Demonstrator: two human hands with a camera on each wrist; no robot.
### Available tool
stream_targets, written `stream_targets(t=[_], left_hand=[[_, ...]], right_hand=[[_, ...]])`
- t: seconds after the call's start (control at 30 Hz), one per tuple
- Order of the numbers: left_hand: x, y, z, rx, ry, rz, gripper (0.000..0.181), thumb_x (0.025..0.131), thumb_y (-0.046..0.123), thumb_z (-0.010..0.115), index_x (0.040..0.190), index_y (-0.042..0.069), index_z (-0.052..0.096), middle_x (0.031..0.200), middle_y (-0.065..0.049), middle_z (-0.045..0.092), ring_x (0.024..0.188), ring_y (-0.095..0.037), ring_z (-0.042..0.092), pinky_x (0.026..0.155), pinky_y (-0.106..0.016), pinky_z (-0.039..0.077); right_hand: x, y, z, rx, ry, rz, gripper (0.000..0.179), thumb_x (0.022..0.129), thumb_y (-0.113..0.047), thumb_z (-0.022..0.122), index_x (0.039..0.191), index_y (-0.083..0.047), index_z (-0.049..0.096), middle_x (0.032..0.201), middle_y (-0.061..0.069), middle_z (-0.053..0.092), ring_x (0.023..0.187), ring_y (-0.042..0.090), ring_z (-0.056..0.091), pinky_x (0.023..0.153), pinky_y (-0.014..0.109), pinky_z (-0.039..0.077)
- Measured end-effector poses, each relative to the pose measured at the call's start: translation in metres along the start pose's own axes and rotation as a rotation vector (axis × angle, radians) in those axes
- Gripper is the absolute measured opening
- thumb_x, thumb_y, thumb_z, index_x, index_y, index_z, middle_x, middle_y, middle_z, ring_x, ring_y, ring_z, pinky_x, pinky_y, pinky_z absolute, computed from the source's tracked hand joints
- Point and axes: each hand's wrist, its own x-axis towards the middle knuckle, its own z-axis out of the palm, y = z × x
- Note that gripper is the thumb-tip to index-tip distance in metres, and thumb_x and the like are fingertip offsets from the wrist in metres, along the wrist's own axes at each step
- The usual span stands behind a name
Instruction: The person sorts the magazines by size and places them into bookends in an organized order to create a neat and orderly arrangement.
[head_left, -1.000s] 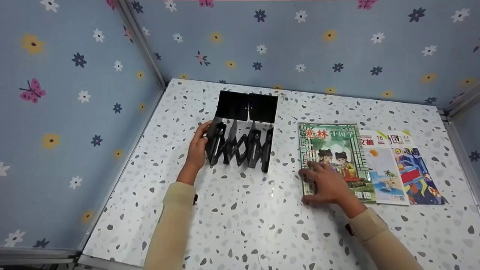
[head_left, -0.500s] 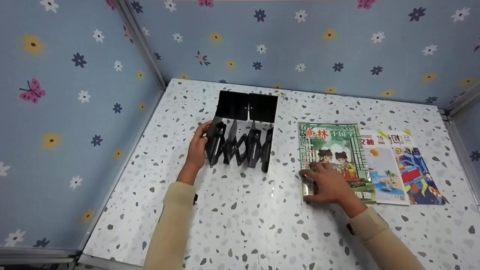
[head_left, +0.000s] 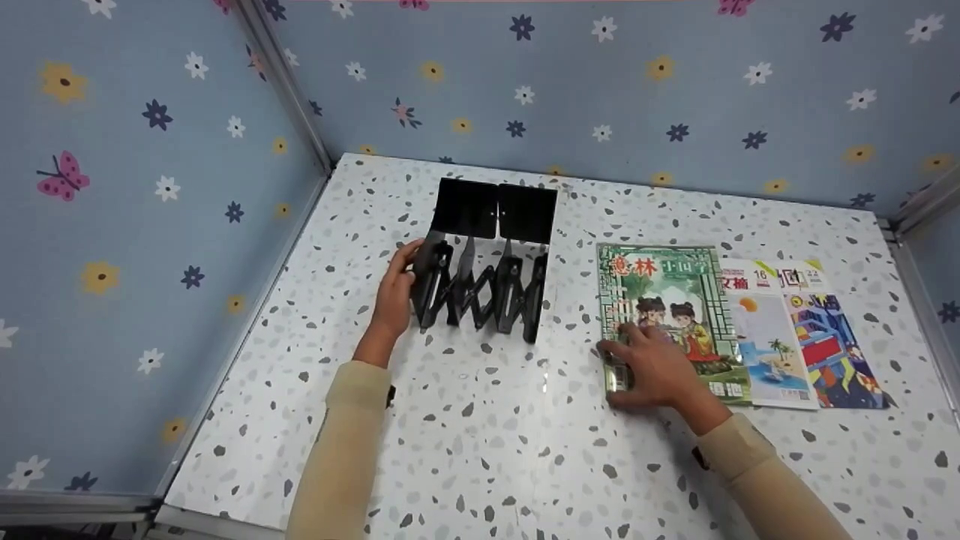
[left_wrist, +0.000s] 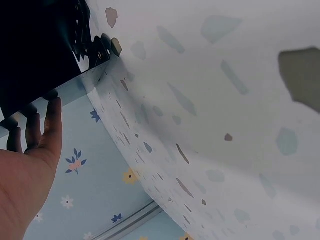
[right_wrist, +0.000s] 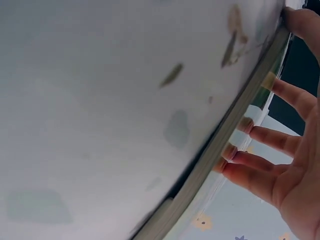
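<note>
A black folding metal bookend point(head_left: 495, 214) with scissor-like crossed arms stands on the speckled table. My left hand point(head_left: 391, 296) touches the outer face of its left end panel; in the left wrist view the extended fingers point(left_wrist: 54, 122) meet that panel with their tips. On the right lies a green-covered magazine point(head_left: 667, 277) picturing two children. My right hand point(head_left: 660, 371) rests on its lower left part, fingers spread and thumb by the left edge. The right wrist view shows the magazine's page edge point(right_wrist: 215, 150) low over the tabletop, with the fingertips on the cover.
Partly under the green magazine are a magazine with a beach cover point(head_left: 772, 360) and one with a blue and red cover point(head_left: 832, 345). A flower-patterned wall point(head_left: 570, 90) rises behind the table point(head_left: 465, 450), and another point(head_left: 120, 247) stands on the left.
The right fingers and thumb have shifted slightly at the green magazine's left edge. The left hand and the bookend stay as they were.
</note>
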Motion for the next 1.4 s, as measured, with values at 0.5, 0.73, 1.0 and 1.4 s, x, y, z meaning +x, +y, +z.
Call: stream_targets(t=[0.5,0.73,1.0,1.4], left_hand=[[0.000,-0.001,0.000,-0.007,0.018,0.001,0.055,0.093,0.001,0.025,0.146,0.005,0.038,0.139,-0.024,0.045,0.112,-0.037,0.049,0.088,-0.034,0.042],[0.000,0.000,0.000,-0.010,0.020,-0.002,0.055,0.093,0.000,0.024,0.146,0.004,0.038,0.139,-0.024,0.044,0.112,-0.039,0.049,0.088,-0.037,0.041],[0.000,0.001,0.001,0.017,0.025,0.008,0.056,0.092,0.000,0.024,0.146,0.005,0.039,0.138,-0.023,0.045,0.116,-0.037,0.047,0.089,-0.034,0.040],[0.000,0.000,0.001,0.029,0.027,0.015,0.055,0.093,0.000,0.024,0.146,0.004,0.039,0.137,-0.023,0.046,0.108,-0.032,0.050,0.085,-0.032,0.041]], right_hand=[[-0.003,0.008,-0.001,0.116,-0.005,0.034,0.087,0.062,-0.066,0.075,0.138,-0.030,0.053,0.142,0.014,0.047,0.115,0.043,0.049,0.071,0.061,0.049],[-0.002,0.010,-0.005,0.140,-0.001,0.028,0.086,0.063,-0.066,0.073,0.137,-0.028,0.053,0.143,0.016,0.045,0.113,0.045,0.050,0.068,0.060,0.050],[-0.001,0.012,-0.012,0.193,-0.057,0.057,0.087,0.064,-0.062,0.077,0.140,-0.029,0.050,0.148,0.013,0.039,0.121,0.046,0.047,0.076,0.059,0.049],[0.001,0.013,-0.021,0.232,-0.158,0.144,0.083,0.062,-0.059,0.079,0.137,-0.038,0.049,0.151,0.005,0.035,0.115,0.035,0.053,0.077,0.058,0.050]])
